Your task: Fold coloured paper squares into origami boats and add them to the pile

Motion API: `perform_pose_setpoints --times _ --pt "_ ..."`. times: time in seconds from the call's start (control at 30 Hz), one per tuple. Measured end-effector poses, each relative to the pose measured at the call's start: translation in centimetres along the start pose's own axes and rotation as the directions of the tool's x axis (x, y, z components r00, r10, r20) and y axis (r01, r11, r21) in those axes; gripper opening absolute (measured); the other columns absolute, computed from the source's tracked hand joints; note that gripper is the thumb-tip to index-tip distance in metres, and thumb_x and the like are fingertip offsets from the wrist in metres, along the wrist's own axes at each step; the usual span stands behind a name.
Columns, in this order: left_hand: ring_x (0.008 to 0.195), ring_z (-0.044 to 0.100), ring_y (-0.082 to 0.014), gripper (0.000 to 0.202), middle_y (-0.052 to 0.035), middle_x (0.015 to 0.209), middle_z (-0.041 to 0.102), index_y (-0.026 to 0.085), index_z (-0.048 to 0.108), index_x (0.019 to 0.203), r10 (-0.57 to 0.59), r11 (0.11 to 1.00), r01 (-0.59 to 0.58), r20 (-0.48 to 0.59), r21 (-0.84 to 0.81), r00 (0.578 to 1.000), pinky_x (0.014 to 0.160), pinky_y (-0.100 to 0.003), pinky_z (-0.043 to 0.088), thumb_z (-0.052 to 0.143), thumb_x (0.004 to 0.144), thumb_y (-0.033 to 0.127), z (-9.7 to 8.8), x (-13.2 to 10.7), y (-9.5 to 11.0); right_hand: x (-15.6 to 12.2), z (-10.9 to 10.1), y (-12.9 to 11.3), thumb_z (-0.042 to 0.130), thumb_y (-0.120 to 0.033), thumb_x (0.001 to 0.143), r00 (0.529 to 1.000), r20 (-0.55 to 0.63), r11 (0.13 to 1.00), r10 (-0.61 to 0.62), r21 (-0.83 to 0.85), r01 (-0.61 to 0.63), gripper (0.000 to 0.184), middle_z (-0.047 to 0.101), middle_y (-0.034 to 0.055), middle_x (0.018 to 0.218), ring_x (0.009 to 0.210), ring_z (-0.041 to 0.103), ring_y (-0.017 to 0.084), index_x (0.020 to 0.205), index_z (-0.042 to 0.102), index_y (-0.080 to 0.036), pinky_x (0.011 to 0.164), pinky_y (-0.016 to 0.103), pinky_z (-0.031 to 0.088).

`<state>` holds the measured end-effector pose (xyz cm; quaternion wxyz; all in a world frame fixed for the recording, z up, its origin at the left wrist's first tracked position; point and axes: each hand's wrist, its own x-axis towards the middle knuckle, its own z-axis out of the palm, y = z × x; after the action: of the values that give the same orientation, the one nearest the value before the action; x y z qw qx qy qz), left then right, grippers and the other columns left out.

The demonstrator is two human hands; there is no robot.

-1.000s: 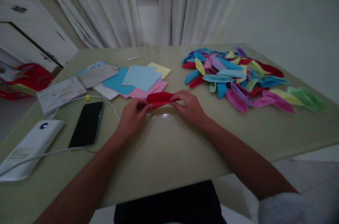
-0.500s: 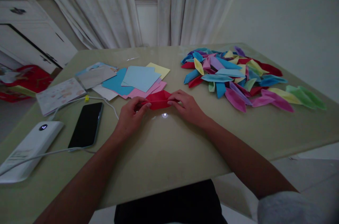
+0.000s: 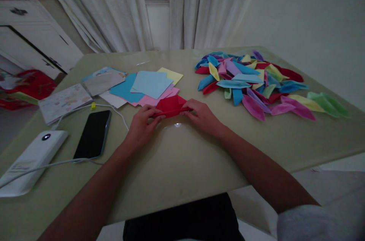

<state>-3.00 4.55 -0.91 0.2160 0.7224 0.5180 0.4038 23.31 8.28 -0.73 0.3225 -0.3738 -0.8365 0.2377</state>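
A folded red paper boat (image 3: pixel 171 106) is held low over the table, its far side raised and its near edge running level between my hands. My left hand (image 3: pixel 145 122) pinches the left end between thumb and fingers. At the right end, my right hand (image 3: pixel 201 116) has the paper between thumb and forefinger. Just beyond lie loose square paper sheets (image 3: pixel 151 83) in blue, pink and yellow, partly overlapping. A large heap of folded paper boats (image 3: pixel 239 77) in many colours spreads over the right side of the table.
On the left lie a black phone (image 3: pixel 93 134), a white power bank (image 3: pixel 31 161) with a white cable (image 3: pixel 65 163), and a printed booklet (image 3: pixel 65 102). The table (image 3: pixel 176 168) has a glossy top. Curtains (image 3: pixel 114 9) hang behind it.
The red paper has tilted, so more of its far side shows above the near edge. Both hands have shifted slightly while keeping hold of its ends.
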Motion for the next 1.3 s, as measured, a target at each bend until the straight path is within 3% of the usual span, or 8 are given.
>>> perform_pose_setpoints --times 0.17,0.33,0.53,0.77,0.9,1.07,1.17,1.3 --pt "0.091 0.068 -0.0244 0.017 -0.0069 0.099 0.073 0.022 0.085 0.093 0.010 0.998 -0.008 0.040 -0.056 0.999 0.085 -0.038 0.055 0.075 0.090 0.035 0.0 0.1 -0.1 0.4 -0.4 0.3 0.061 -0.027 0.109 1.000 0.012 0.999 -0.009 0.034 0.009 0.021 0.073 0.0071 0.098 0.091 0.067 0.019 0.098 0.075 -0.016 0.086 0.031 0.048" --pt "0.081 0.067 -0.0213 0.013 -0.0059 0.093 0.073 0.022 0.084 0.089 -0.035 0.971 0.039 0.021 -0.237 0.999 0.071 -0.032 0.052 0.079 0.086 0.033 0.3 0.2 -0.1 0.5 -0.7 0.6 0.057 -0.032 0.111 0.998 0.050 0.996 -0.047 0.072 0.043 0.028 0.070 0.0071 0.103 0.095 0.066 0.019 0.098 0.075 -0.017 0.088 0.030 0.048" --pt "0.078 0.067 -0.0202 0.018 -0.0064 0.089 0.072 0.022 0.084 0.086 0.021 0.943 -0.028 -0.025 -0.332 0.999 0.068 -0.030 0.051 0.078 0.091 0.038 0.4 0.4 -0.1 0.6 -0.7 0.7 0.067 -0.034 0.105 0.998 -0.041 0.977 -0.051 0.205 0.059 0.019 0.070 0.0042 0.097 0.089 0.065 0.019 0.099 0.075 -0.018 0.082 0.030 0.048" --pt "0.101 0.071 -0.0255 0.015 -0.0094 0.106 0.072 0.025 0.087 0.090 0.101 0.925 -0.145 -0.140 -0.351 0.985 0.083 -0.036 0.060 0.088 0.083 0.037 0.7 0.2 0.8 0.9 -0.4 -0.1 0.063 -0.040 0.107 0.993 -0.110 0.982 -0.037 0.180 0.056 0.031 0.066 0.0037 0.091 0.082 0.063 0.018 0.088 0.073 -0.018 0.081 0.032 0.047" --pt "0.104 0.072 -0.0257 0.018 -0.0087 0.101 0.073 0.023 0.081 0.088 0.089 0.898 -0.186 -0.250 -0.399 0.964 0.091 -0.038 0.061 0.091 0.080 0.036 0.8 0.0 1.6 0.7 -1.2 -2.2 0.067 -0.041 0.106 0.990 -0.120 0.990 -0.074 0.107 0.087 0.029 0.070 0.0056 0.093 0.083 0.065 0.019 0.091 0.076 -0.018 0.078 0.032 0.049" --pt "0.091 0.078 -0.0194 0.046 -0.0090 0.124 0.074 0.024 0.061 0.108 -0.014 0.801 -0.194 -0.342 -0.566 0.940 0.083 -0.037 0.066 0.091 0.079 0.043 0.9 -0.8 4.6 -2.8 -3.3 -7.1 0.069 -0.036 0.105 0.965 -0.249 0.996 -0.083 0.015 0.089 0.025 0.072 0.0046 0.088 0.080 0.066 0.018 0.088 0.077 -0.019 0.078 0.031 0.052" --pt "0.089 0.079 -0.0191 0.044 -0.0074 0.113 0.076 0.022 0.060 0.101 -0.094 0.765 -0.154 -0.345 -0.626 0.934 0.079 -0.032 0.066 0.092 0.079 0.041 1.2 -2.9 7.2 -6.5 -3.5 -9.9 0.071 -0.034 0.104 0.930 -0.360 0.997 -0.079 -0.034 0.072 0.021 0.073 0.0054 0.091 0.081 0.068 0.018 0.090 0.079 -0.020 0.078 0.031 0.054" --pt "0.084 0.077 -0.0182 0.036 -0.0039 0.093 0.077 0.020 0.066 0.099 -0.200 0.733 -0.084 -0.332 -0.675 0.922 0.074 -0.028 0.063 0.091 0.081 0.037 2.1 -8.1 9.8 -11.5 -1.7 -12.7 0.071 -0.029 0.104 0.896 -0.437 0.996 -0.079 -0.074 0.052 0.017 0.074 0.0062 0.092 0.084 0.071 0.019 0.092 0.080 -0.021 0.079 0.032 0.058"
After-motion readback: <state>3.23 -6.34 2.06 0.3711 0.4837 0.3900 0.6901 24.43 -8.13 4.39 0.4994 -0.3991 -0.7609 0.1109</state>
